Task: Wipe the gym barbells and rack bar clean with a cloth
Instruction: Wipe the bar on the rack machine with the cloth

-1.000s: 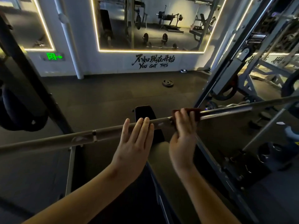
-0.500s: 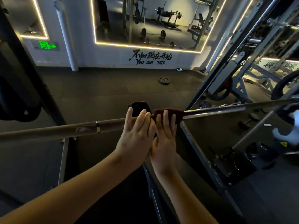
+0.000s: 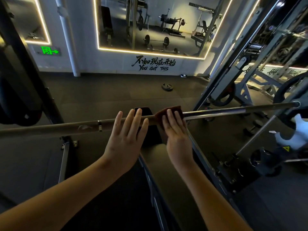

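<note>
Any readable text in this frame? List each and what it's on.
"不如现在开始": black brush lettering on the white wall under the mirror.
"YOU GOT THIS": same wall, just below that line.
Green lit sign: arrow pointing right; the glyph beside it is too blurred to read.
Lettering on the right-hand wall: blurred, unreadable.
Yellow triangle sticker: too small to read.

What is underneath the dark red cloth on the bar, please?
The bar passes under the cloth, emerging at both sides. The right hand lies on top. The covered stretch of bar and the thumb cannot be seen.
</note>
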